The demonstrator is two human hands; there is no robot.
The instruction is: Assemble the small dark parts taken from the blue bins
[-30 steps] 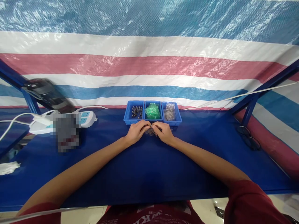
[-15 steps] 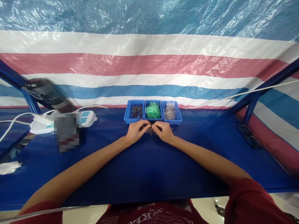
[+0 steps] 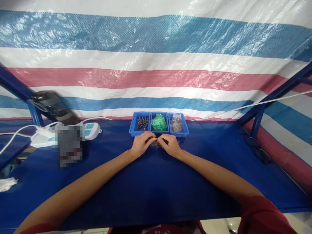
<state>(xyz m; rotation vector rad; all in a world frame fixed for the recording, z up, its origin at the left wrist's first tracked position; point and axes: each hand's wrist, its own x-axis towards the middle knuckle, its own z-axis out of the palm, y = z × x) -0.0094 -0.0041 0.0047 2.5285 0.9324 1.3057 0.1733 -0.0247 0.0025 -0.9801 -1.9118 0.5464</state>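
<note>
My left hand [image 3: 143, 144] and my right hand [image 3: 170, 145] meet just in front of three blue bins, thumbs and fingertips pinched close together. What lies between the fingertips is too small to make out. Some small brownish pieces in clear plastic [image 3: 157, 144] show beneath them. The left bin [image 3: 132, 128] holds dark metallic parts [image 3: 142, 123]. Green plastic packets [image 3: 159, 123] fill the middle bin [image 3: 159, 132]. In the right bin [image 3: 187, 130] are clear bags [image 3: 176, 123].
A white power strip [image 3: 95, 130] with cables, a blurred-out object [image 3: 70, 146] and a dark bottle [image 3: 55, 106] are at the left. White cloth [image 3: 7, 184] lies at the far left. Glasses [image 3: 259, 150] rest at the right, near the blue frame [image 3: 257, 118].
The head view has tilted up, so the bins and table appear lower. Both hands stay together in front of the bins, with little visible change in their pinch.
</note>
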